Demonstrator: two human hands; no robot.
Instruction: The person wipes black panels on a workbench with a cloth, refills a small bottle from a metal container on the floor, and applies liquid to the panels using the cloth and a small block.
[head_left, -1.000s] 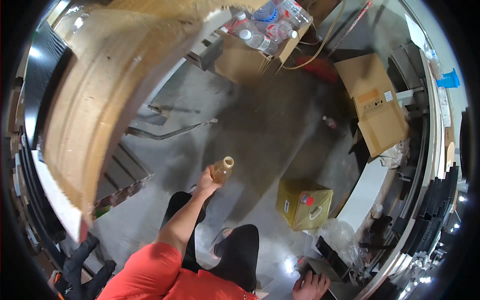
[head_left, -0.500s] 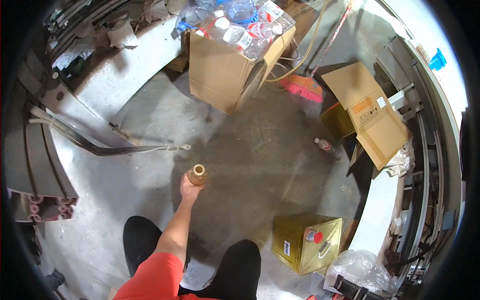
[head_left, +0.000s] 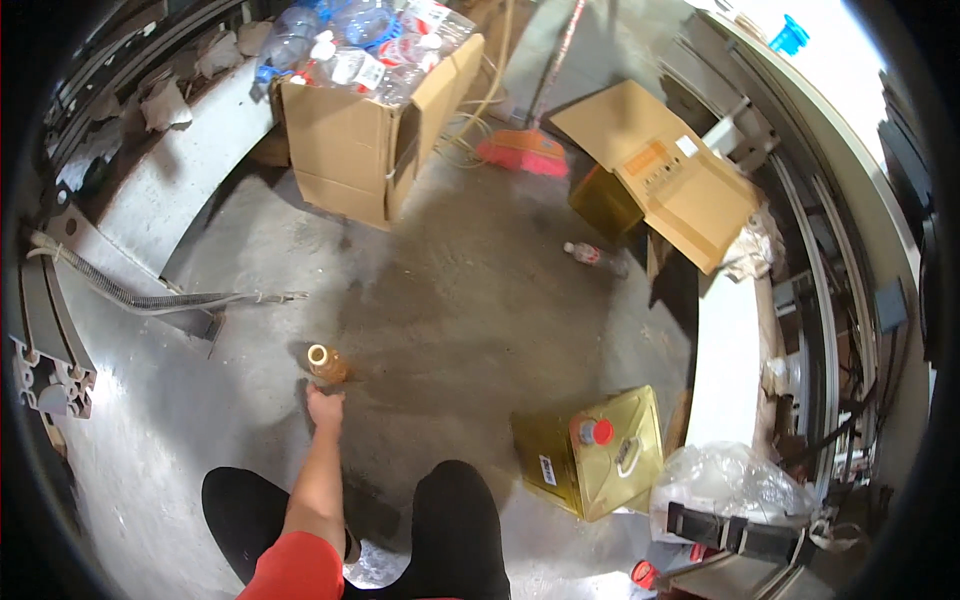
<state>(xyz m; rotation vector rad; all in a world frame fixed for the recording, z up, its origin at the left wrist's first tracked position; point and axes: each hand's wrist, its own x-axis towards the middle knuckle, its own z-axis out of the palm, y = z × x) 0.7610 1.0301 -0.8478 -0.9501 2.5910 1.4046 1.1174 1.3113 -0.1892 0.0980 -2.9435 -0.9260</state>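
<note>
A small amber bottle (head_left: 331, 368) with a pale open mouth stands upright on the grey floor, in front of my knees and to the left. My left hand (head_left: 325, 407) is just on the near side of its base, at the end of a bare forearm with a red sleeve. The fingers look slightly apart and are no longer wrapped round the bottle; whether a fingertip still touches it is hard to see. My right hand is out of view.
A cardboard box (head_left: 340, 150) full of plastic bottles stands at the back, near a pink broom (head_left: 525, 152). To the right are a gold tin (head_left: 615, 465) with a red cap, a lying plastic bottle (head_left: 597, 258) and an opened carton (head_left: 665, 180). A ribbed hose (head_left: 150, 300) lies left.
My left hand has let go of the amber bottle and drawn back toward me. The bottle now stands on the floor. The view has shifted, moving the surroundings leftward.
</note>
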